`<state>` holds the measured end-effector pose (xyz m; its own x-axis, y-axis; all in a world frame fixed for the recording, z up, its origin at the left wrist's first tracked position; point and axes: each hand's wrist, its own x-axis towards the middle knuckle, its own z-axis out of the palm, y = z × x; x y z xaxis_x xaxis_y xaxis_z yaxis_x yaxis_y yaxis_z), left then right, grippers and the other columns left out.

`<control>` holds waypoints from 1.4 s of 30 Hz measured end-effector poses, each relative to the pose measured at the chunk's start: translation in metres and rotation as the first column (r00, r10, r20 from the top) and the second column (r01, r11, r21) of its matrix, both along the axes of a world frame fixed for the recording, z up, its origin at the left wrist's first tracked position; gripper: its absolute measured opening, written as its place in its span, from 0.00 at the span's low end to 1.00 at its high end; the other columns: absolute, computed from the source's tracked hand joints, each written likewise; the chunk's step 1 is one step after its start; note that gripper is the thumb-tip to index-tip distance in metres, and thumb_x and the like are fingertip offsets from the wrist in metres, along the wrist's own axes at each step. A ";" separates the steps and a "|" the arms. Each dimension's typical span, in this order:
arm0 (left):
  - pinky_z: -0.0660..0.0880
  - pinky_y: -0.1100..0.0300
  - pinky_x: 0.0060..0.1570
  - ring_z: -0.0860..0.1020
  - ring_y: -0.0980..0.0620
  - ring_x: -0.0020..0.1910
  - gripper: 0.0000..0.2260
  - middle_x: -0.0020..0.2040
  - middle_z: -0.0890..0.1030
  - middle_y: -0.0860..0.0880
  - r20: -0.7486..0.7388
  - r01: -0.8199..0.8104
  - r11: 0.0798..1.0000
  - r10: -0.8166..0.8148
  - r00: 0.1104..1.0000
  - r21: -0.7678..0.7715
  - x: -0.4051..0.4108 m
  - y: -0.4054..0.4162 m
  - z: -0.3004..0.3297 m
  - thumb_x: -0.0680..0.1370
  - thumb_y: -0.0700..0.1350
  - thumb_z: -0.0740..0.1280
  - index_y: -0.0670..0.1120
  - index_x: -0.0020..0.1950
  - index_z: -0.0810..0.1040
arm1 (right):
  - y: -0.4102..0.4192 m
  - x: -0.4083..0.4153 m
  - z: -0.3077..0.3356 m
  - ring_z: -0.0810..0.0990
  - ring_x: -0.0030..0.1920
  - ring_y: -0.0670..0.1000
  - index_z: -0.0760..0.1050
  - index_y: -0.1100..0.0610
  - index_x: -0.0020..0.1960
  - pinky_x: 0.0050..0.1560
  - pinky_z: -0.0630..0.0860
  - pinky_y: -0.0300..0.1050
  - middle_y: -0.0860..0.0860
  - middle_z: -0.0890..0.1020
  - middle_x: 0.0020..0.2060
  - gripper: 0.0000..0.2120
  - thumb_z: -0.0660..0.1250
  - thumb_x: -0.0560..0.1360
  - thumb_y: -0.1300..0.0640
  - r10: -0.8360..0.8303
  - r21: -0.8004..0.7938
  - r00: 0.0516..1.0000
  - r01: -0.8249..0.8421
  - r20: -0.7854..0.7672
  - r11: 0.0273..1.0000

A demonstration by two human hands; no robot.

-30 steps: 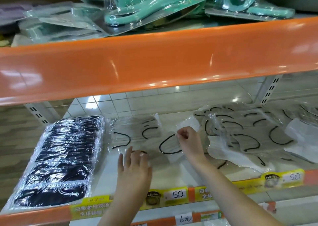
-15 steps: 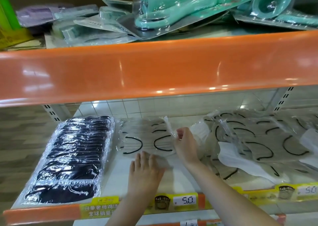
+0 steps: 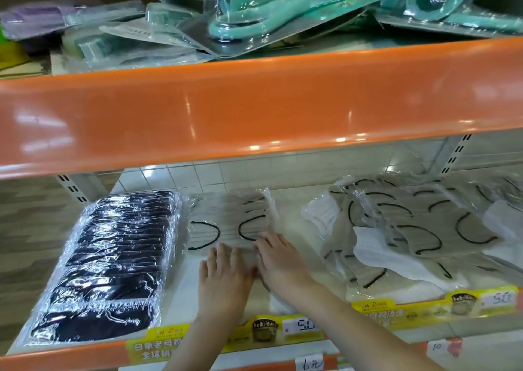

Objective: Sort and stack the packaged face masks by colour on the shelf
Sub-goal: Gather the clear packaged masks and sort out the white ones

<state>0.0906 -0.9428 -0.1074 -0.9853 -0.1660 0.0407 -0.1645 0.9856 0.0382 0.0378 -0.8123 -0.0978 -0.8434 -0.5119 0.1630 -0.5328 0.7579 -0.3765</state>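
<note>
On the lower shelf (image 3: 285, 206) a neat stack of grey masks (image 3: 229, 220) in clear wrappers, with black ear loops, lies in the middle. My left hand (image 3: 223, 277) rests flat on its near edge, fingers straight. Beside it my right hand (image 3: 278, 260) lies on the stack's right near corner, fingers extended. A row of black masks (image 3: 113, 260) in clear film lies to the left. A loose heap of grey masks (image 3: 418, 226) mixed with white masks (image 3: 393, 257) sprawls to the right.
An orange shelf lip (image 3: 254, 107) juts out overhead, close above my hands. Teal packaged goods (image 3: 283, 5) crowd the upper shelf. Yellow price tags (image 3: 283, 331) line the lower shelf's front edge. Bare shelf separates the grey stack from the heap.
My right hand has laid its grey mask on the middle stack and now lies flat on it. My left hand has slid forward onto the stack. The camera has moved closer.
</note>
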 end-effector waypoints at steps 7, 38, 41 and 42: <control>0.73 0.46 0.53 0.75 0.36 0.59 0.17 0.59 0.77 0.38 -0.045 -0.028 0.992 0.033 0.998 0.126 -0.003 0.000 0.005 0.74 0.51 0.69 0.39 0.54 0.77 | 0.004 -0.004 -0.001 0.66 0.69 0.56 0.71 0.59 0.66 0.68 0.63 0.49 0.54 0.68 0.70 0.16 0.58 0.79 0.57 0.041 0.013 0.999 -0.041 -0.030 0.999; 0.73 0.60 0.31 0.77 0.49 0.36 0.12 0.38 0.78 0.51 -0.207 0.313 0.909 -0.262 0.943 0.276 -0.033 0.175 0.020 0.68 0.47 0.56 0.47 0.39 0.79 | 0.191 0.006 -0.003 0.78 0.50 0.51 0.77 0.54 0.53 0.48 0.80 0.48 0.48 0.79 0.49 0.15 0.59 0.69 0.53 -0.194 -0.079 0.955 0.180 -0.224 0.980; 0.74 0.59 0.34 0.78 0.47 0.39 0.13 0.41 0.79 0.49 -0.187 0.286 0.921 -0.241 0.952 0.266 -0.031 0.177 0.017 0.67 0.48 0.57 0.45 0.42 0.79 | 0.192 0.005 -0.007 0.78 0.50 0.51 0.77 0.54 0.52 0.47 0.79 0.48 0.48 0.78 0.49 0.14 0.61 0.71 0.50 -0.214 -0.097 0.952 0.197 -0.220 0.976; 0.75 0.59 0.35 0.78 0.46 0.40 0.15 0.42 0.80 0.48 -0.181 0.275 0.923 -0.232 0.956 0.270 -0.031 0.177 0.017 0.67 0.48 0.57 0.44 0.43 0.79 | 0.192 0.005 -0.008 0.78 0.50 0.51 0.77 0.53 0.52 0.48 0.78 0.47 0.47 0.78 0.49 0.14 0.61 0.71 0.49 -0.220 -0.093 0.951 0.204 -0.218 0.975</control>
<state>0.0600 -0.7655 -0.0906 -0.9832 0.0627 0.1715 0.1176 0.9359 0.3319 0.0429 -0.6206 -0.1057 -0.8682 -0.3065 0.3903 -0.4401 0.8389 -0.3201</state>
